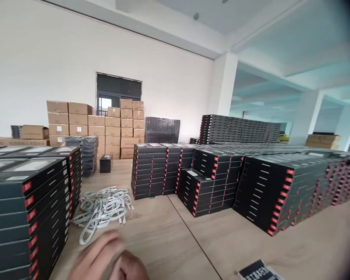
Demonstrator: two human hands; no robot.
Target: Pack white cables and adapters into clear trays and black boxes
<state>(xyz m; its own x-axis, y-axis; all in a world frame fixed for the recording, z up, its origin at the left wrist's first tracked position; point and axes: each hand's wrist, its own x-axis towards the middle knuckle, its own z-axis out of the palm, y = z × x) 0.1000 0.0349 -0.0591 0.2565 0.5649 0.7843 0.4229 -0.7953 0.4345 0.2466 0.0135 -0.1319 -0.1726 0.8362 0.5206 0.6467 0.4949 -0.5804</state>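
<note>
Two hands show at the bottom edge, low over the wooden table (169, 237). My left hand (95, 256) is smeared by motion, its fingers reaching up and to the right. My right hand (130, 268) sits just beside it, rounded, with its fingers out of sight. Whether either hand holds anything cannot be seen. Nearest to them is a loose pile of white cables (103, 208), a little beyond the left hand. A tall stack of flat black boxes with red tabs (29, 210) stands at the left of the hands.
More stacks of black boxes (210, 182) cover the table's middle and right (282, 190). A black printed booklet (259, 271) lies at the bottom edge. Brown cartons (96, 126) are piled against the far white wall, with a dark crate stack (162, 130) beside them.
</note>
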